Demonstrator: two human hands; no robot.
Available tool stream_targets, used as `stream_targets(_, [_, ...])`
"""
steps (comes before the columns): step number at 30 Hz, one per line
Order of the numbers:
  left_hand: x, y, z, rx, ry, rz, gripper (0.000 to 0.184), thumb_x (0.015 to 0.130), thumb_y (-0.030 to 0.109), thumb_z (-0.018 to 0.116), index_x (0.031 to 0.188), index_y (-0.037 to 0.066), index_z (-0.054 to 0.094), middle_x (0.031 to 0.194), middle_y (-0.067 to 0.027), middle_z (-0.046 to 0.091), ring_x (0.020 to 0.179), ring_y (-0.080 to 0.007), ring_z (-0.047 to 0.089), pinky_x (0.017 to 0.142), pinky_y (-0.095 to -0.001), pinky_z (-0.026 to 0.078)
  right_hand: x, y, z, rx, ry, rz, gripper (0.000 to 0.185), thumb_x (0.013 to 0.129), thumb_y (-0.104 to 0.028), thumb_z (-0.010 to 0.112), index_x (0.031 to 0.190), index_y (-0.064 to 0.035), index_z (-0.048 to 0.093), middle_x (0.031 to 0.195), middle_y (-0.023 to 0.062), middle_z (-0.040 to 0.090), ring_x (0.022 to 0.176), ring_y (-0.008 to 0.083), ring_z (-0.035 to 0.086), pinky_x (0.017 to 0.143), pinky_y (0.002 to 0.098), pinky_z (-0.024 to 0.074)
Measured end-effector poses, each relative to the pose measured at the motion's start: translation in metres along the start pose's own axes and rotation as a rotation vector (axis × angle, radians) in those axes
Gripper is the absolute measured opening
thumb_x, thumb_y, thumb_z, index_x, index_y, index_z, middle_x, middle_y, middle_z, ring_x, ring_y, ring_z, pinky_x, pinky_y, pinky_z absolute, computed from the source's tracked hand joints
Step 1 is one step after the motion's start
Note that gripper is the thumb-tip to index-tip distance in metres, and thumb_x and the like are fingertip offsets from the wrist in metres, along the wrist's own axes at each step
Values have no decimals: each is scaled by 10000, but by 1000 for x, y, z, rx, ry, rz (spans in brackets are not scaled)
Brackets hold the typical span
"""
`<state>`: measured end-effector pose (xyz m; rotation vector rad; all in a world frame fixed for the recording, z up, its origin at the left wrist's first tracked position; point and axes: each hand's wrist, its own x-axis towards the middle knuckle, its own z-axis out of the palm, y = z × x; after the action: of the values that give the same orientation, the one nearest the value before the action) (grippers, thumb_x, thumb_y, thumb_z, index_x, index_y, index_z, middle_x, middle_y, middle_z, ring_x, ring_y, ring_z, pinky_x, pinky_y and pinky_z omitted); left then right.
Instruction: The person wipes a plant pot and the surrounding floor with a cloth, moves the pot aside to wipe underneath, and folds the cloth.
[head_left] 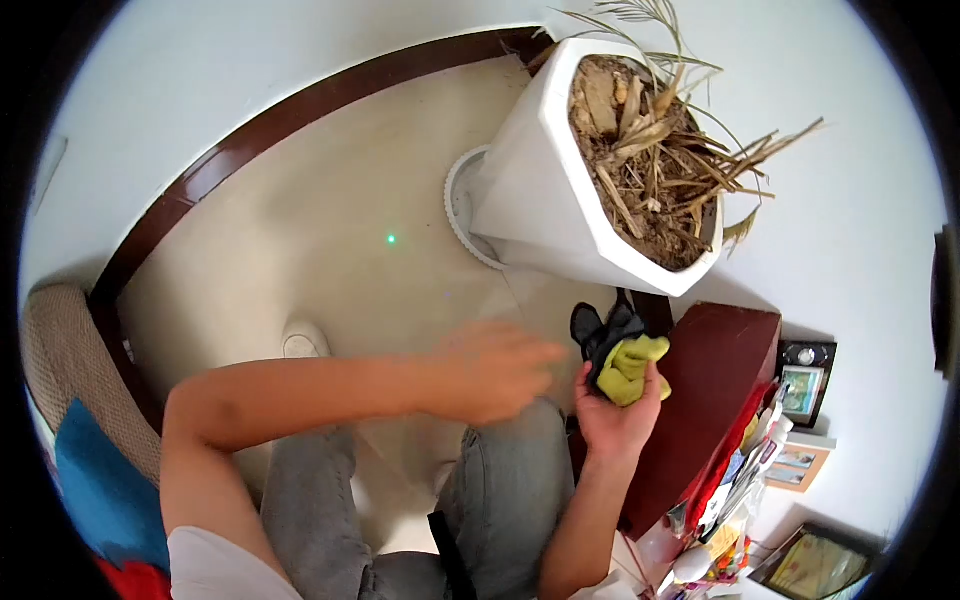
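Observation:
My right hand (620, 420) is closed around bunched gloves (628, 370), yellow-green in the part nearest the palm and black at the far end. The thumb and fingertips press into the yellow-green fabric from both sides. Black finger-like ends stick out past my fingers toward the plant pot. My left hand (490, 372) reaches across from the left, a short way from the gloves and apart from them. Motion smears its fingers, so their grip cannot be made out.
A tall white planter (540, 180) with dry, withered stems stands on a round saucer (462, 205) ahead. To the right is a dark red cabinet (690, 400) crowded with small items and picture frames (795, 465). A beige cushioned seat (75, 360) with a blue pillow (105, 485) lies left.

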<state>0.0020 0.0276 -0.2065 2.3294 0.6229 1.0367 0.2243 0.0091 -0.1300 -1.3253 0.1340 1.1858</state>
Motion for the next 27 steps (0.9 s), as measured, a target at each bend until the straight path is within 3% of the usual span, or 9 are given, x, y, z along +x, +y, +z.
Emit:
stream_targets(3, [-32, -20, -25, -43, 77, -287, 151, 885, 154, 655, 997, 64, 701, 1124, -117, 702, 986, -325, 685, 870, -464, 544, -35, -2, 28, 78, -201, -5, 512, 1026, -461, 495, 1418, -133, 513, 1456, 121, 516, 1335, 312, 477, 1133, 562, 376])
stream_targets(6, [-58, -20, -34, -137, 40, -483, 131, 876, 100, 690, 1006, 89, 701, 1016, -84, 711, 914, -302, 696, 793, -427, 561, -54, 6, 73, 154, -430, 68, 583, 1050, -480, 437, 1513, -126, 419, 1559, 134, 423, 1447, 339, 369, 1231, 598, 217])
stream_targets(10, [-85, -18, -15, -150, -9, -422, 123, 863, 90, 682, 986, 84, 696, 907, -68, 694, 833, -290, 689, 729, -417, 552, -21, 22, 118, 213, -647, 211, 727, 1055, -567, 342, 1627, -139, 210, 1682, 128, 228, 1566, 359, 134, 1260, 613, 4])
stream_targets(11, [-88, -17, -10, -101, -21, -377, 128, 851, 91, 683, 979, 85, 696, 886, -62, 687, 820, -283, 686, 720, -412, 549, -8, 27, 123, 197, -616, 201, 857, 1000, -694, 355, 1645, -167, 153, 1714, 100, 143, 1582, 355, 49, 1238, 646, -45])
stream_targets(15, [-114, -27, -3, 156, -318, -105, 146, 795, 125, 694, 937, 90, 689, 828, -46, 662, 769, -248, 674, 688, -388, 534, -2, 44, 121, 131, -693, 90, 987, 917, -790, 411, 1647, -182, 144, 1721, 106, 92, 1577, 367, 61, 1204, 734, -1])
stream_targets(18, [-125, -35, 3, 204, -387, -145, 165, 759, 157, 695, 909, 90, 682, 800, -29, 646, 763, -234, 671, 700, -384, 533, 22, 67, 102, 255, -700, 82, 988, 918, -800, 398, 1650, -191, 137, 1723, 91, 91, 1576, 361, 67, 1210, 728, 7])
stream_targets(23, [-110, -33, 6, 193, -375, -145, 187, 776, 155, 708, 948, 86, 680, 889, -45, 668, 816, -247, 678, 751, -396, 539, 18, 52, 95, 278, -377, 141, 883, 972, -759, 313, 1641, -195, 189, 1721, 77, 126, 1577, 325, 97, 1227, 679, 61])
stream_targets(26, [-108, -37, 2, 200, -363, -153, 207, 793, 146, 708, 992, 93, 684, 969, -58, 685, 861, -248, 686, 777, -393, 542, -2, 29, 89, 90, -391, -214, 820, 994, -721, 330, 1623, -198, 264, 1676, 86, 261, 1538, 310, 233, 1230, 625, 154])
stream_targets(27, [-107, -41, -2, 212, -353, -154, 214, 800, 143, 708, 1007, 95, 686, 998, -63, 692, 877, -248, 690, 785, -391, 544, 3, 18, 85, 35, -361, -434, 759, 1017, -677, 330, 1608, -202, 304, 1627, 83, 341, 1499, 297, 305, 1218, 573, 211])
